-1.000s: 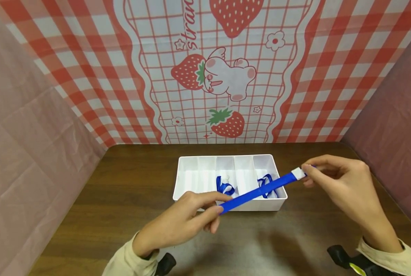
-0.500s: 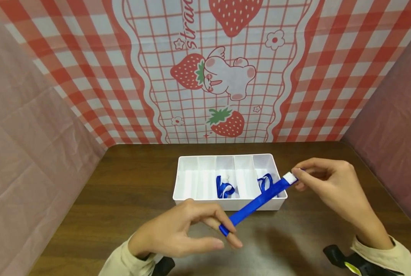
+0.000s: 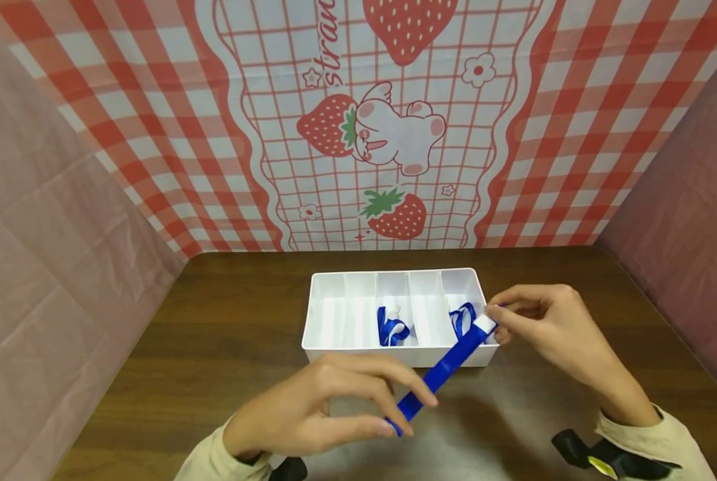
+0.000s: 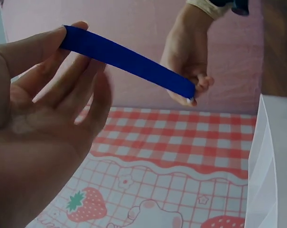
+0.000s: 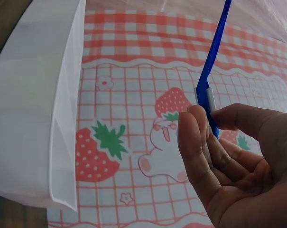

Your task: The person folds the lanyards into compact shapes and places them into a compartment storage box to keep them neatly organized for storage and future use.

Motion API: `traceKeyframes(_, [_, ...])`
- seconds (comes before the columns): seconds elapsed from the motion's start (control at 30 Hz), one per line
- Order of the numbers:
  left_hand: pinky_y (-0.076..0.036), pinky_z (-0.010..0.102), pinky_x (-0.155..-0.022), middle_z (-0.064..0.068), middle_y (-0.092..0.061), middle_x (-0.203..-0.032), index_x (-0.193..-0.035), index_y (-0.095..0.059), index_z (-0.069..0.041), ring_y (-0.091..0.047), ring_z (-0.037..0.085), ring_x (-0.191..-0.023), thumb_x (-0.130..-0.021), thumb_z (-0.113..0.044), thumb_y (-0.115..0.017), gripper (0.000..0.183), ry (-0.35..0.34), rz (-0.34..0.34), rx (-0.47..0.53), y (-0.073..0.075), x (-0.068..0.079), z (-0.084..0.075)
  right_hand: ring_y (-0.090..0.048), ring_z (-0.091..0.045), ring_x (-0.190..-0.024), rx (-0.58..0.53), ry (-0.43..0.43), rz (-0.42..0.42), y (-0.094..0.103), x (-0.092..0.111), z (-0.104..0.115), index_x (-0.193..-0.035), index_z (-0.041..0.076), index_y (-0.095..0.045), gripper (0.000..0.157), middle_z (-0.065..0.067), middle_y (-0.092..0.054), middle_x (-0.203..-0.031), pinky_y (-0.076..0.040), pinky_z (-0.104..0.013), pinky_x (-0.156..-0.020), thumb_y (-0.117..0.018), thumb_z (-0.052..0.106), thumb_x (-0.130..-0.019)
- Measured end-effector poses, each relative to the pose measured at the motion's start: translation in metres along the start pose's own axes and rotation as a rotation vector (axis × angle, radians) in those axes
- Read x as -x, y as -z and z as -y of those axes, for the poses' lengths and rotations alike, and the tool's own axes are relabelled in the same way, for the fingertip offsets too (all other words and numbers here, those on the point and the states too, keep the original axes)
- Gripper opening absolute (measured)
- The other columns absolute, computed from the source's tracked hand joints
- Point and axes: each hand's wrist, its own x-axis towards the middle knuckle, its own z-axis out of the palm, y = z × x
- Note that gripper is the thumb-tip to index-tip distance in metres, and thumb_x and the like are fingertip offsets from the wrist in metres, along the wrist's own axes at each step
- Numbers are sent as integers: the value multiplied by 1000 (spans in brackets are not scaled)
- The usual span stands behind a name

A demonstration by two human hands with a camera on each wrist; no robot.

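A flat blue ribbon strap [image 3: 445, 367] with a white piece [image 3: 485, 324] near its upper end stretches slantwise between both hands, in front of the white box. My left hand [image 3: 328, 404] pinches its lower end between thumb and fingers; the left wrist view shows the thumb tip against the strap's end [image 4: 77, 39]. At the upper end, my right hand [image 3: 550, 327] pinches the strap just beyond the white piece, beside the box's right corner. In the right wrist view, thumb and fingertips meet on the strap below the white piece [image 5: 210, 99].
The white divided box [image 3: 358, 357] stands on the brown wooden table [image 3: 226, 321]. A coiled blue ribbon [image 3: 392, 329] lies in its middle compartment, another blue ribbon [image 3: 463, 317] in the rightmost. A strawberry-print cloth [image 3: 394, 214] hangs behind, pink cloth [image 3: 63, 200] at the sides.
The right hand has moved left and down with the strap's upper end. The left hand's fingers loosened, then pinched the lower end again, lower and slightly right. The strap slants more steeply.
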Motion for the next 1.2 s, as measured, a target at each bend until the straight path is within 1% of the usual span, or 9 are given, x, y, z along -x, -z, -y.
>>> traceKeyframes(0.1, [-53,29,-92,15,-70,-116,-106,-67,2,-64,13,-114,-94,8,-59,16,10,60,45,-1,0,0,-69,-17,-59,-30,5,15,-5,0,1,-96,4,-74,14,4,-70,-66,-52,-27,-51,-74,17,-92])
traceKeyframes(0.17, [-55,26,-86,9,-72,-109,-107,-68,0,-65,5,-107,-98,3,-58,14,58,52,34,-2,2,2,-69,-17,-58,-44,20,12,-7,0,1,-96,4,-74,13,3,-70,-67,-52,-28,-50,-74,16,-91])
traceKeyframes(0.27, [-55,23,-79,3,-74,-101,-106,-69,-4,-64,-2,-97,-100,-3,-57,14,127,13,15,-3,4,5,-69,-15,-58,-55,46,-7,-10,1,3,-95,4,-74,10,2,-71,-68,-53,-27,-50,-75,13,-90])
traceKeyframes(0.33, [-56,23,-75,2,-74,-96,-104,-70,-5,-65,-2,-92,-100,-4,-57,14,159,-19,17,-3,5,6,-69,-15,-57,-54,68,-28,-12,1,5,-94,5,-75,8,2,-71,-69,-53,-27,-50,-75,11,-89])
traceKeyframes(0.43, [-57,22,-71,2,-74,-90,-104,-71,-4,-67,-1,-85,-99,-4,-59,13,177,-60,10,-3,7,9,-68,-13,-57,-44,108,-71,-16,3,8,-95,7,-75,6,4,-71,-69,-52,-24,-50,-75,8,-89])
traceKeyframes(0.63, [-54,17,-60,1,-71,-80,-109,-71,-2,-63,-1,-72,-98,-2,-60,15,199,-151,-69,-5,8,12,-68,-9,-59,-89,226,-139,-31,11,19,-96,8,-75,15,2,-72,-74,-49,-19,-50,-76,-2,-85])
traceKeyframes(0.8, [-50,14,-53,-2,-69,-75,-115,-61,-7,-58,-4,-65,-99,-5,-60,17,240,-224,-129,-9,4,13,-68,-4,-61,-71,358,-191,-43,19,32,-93,10,-76,21,3,-73,-77,-51,-17,-51,-78,-7,-80])
traceKeyframes(0.93, [-50,14,-53,-2,-69,-75,-106,-57,-8,-58,-1,-63,-98,-4,-61,10,231,-264,-140,-12,1,13,-69,-3,-63,-42,407,-218,-49,26,42,-94,8,-77,23,3,-74,-77,-53,-16,-56,-79,-9,-78])
traceKeyframes(1.2, [-51,14,-56,-2,-68,-76,-101,-58,-9,-58,-4,-64,-98,-3,-62,7,192,-295,-161,-15,0,14,-70,-5,-66,-69,396,-198,-58,35,50,-94,7,-77,21,0,-75,-79,-54,-16,-60,-79,-7,-79])
